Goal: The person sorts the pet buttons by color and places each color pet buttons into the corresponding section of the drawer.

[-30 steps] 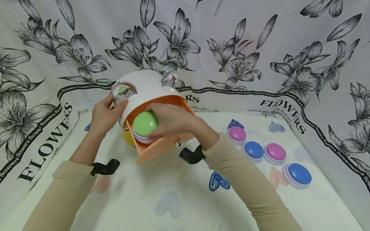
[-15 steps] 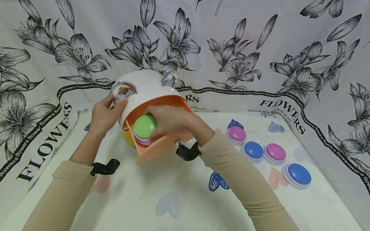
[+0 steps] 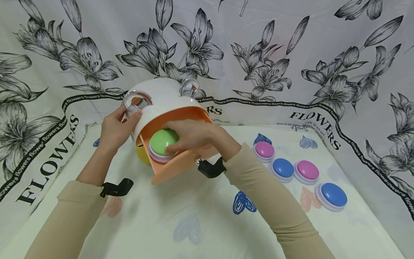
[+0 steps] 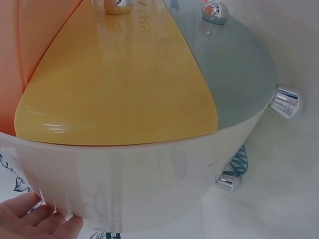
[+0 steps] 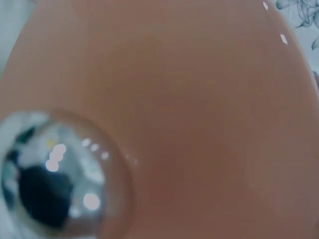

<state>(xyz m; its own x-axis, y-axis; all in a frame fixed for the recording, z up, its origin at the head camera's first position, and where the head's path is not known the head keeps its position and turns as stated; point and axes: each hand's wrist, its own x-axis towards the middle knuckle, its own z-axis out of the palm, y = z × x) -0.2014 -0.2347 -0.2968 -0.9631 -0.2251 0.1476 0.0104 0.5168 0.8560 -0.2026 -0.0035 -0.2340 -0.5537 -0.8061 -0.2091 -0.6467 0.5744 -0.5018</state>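
A white rounded drawer box (image 3: 161, 91) with chrome feet is tilted, its orange drawer (image 3: 176, 167) pulled out toward me. Inside that drawer sits a green push button (image 3: 164, 141) on a white base. My right hand (image 3: 191, 135) reaches in, thumb and fingers round the button's right side. At the box's left, my left hand (image 3: 117, 130) grips the shell beside a chrome foot (image 3: 138, 101); its fingertips (image 4: 67, 229) press the white shell in the left wrist view. The right wrist view shows only the orange drawer front (image 5: 199, 124) and its chrome knob (image 5: 55, 174), with the hand hidden.
Pink and blue push buttons lie at the right, among them a pink one (image 3: 264, 149) and a blue one (image 3: 331, 195). The box also has a yellow drawer (image 4: 119, 79) and a grey-green drawer (image 4: 239, 69). A flower-printed curtain (image 3: 268, 54) stands behind.
My right hand has shifted slightly within the drawer, and its thumb now lies further over the green button. The left hand and the drawer box have stayed in place.
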